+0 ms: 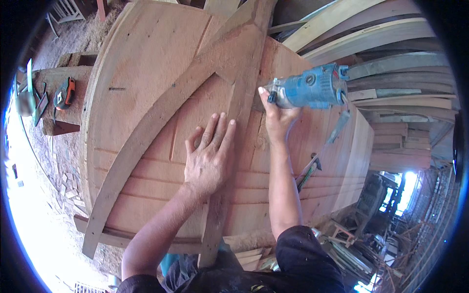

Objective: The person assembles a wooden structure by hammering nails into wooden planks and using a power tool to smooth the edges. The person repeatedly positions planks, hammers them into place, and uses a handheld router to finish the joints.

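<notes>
Black fabric sleeve [305, 254] nearest. Left hand [210, 158]: fingers spread, holding nothing, against brown wooden curved-and-straight frame [146, 122] over large reddish wood panel [132, 58]. Right hand [279, 119] grasps blue cylindrical router [312, 89]. Grooves [173, 144] left of left fingers look finished; remainder, can't tell.

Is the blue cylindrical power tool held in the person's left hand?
No, the right hand grips the blue cylindrical power tool, while the left hand lies against the brown wooden frame.
</notes>
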